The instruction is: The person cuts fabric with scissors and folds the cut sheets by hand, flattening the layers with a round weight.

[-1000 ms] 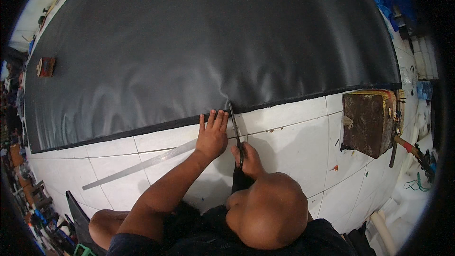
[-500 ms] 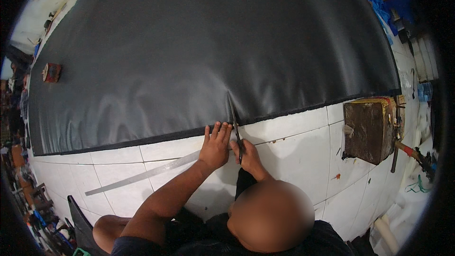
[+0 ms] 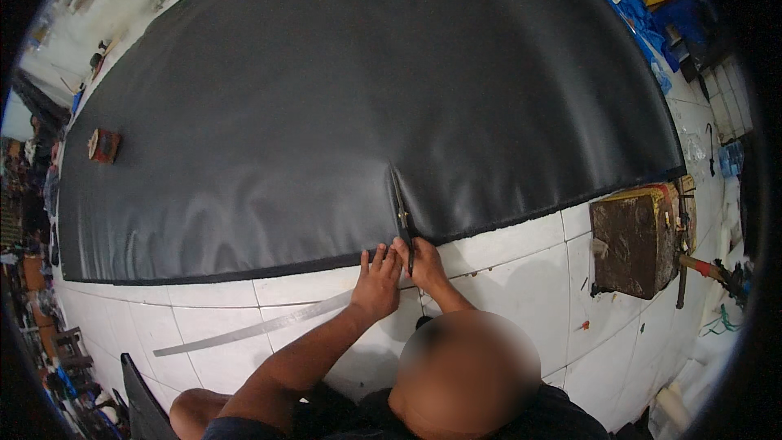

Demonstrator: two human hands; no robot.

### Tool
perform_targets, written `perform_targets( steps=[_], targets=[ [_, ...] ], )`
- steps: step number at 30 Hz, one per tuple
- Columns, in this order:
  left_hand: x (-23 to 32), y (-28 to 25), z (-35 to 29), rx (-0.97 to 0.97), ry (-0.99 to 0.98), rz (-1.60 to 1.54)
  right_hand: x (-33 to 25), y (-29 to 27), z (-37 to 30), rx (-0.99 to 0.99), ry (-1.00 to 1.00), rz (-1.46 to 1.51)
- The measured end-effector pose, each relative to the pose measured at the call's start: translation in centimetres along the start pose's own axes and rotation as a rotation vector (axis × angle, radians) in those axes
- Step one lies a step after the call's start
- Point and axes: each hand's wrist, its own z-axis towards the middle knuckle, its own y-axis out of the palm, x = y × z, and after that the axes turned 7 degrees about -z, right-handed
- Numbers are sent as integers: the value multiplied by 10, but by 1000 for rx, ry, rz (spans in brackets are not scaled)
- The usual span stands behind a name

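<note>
A large black sheet [image 3: 326,114] with a smooth, slightly shiny surface and a fuzzy edge lies across the white tiled floor. My right hand [image 3: 425,267] grips a pair of dark scissors [image 3: 401,213]; the blades point away from me and reach in past the sheet's near edge. Just left of them, my left hand [image 3: 377,287] rests with fingers stretched out, its fingertips on that edge. A long metal ruler [image 3: 252,331] lies on the tiles, running from beside my left hand toward the left.
A small reddish-brown block [image 3: 104,147] sits on the sheet's left part. To the right stands a worn brown block [image 3: 634,246], with a long-handled tool [image 3: 702,267] beside it. Blue cloth [image 3: 643,23] lies at the far right; assorted clutter lines the left side.
The scissors have moved forward, farther in past the sheet's edge, with my right hand following. My left hand stays by the edge. The whole view has shifted slightly.
</note>
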Motion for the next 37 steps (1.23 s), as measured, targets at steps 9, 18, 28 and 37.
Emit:
perform_targets(
  steps=[9, 18, 28, 37],
  targets=[
    [11, 11, 9, 60, 75, -2, 28, -2, 38, 56, -22, -20],
    [1, 7, 3, 23, 15, -57, -26, 5, 72, 43, 8, 15],
    [2, 0, 7, -25, 6, -19, -59, -5, 107, -80, 122, 145],
    [5, 4, 14, -63, 2, -10, -83, -12, 155, -14, 102, 100]
  ],
)
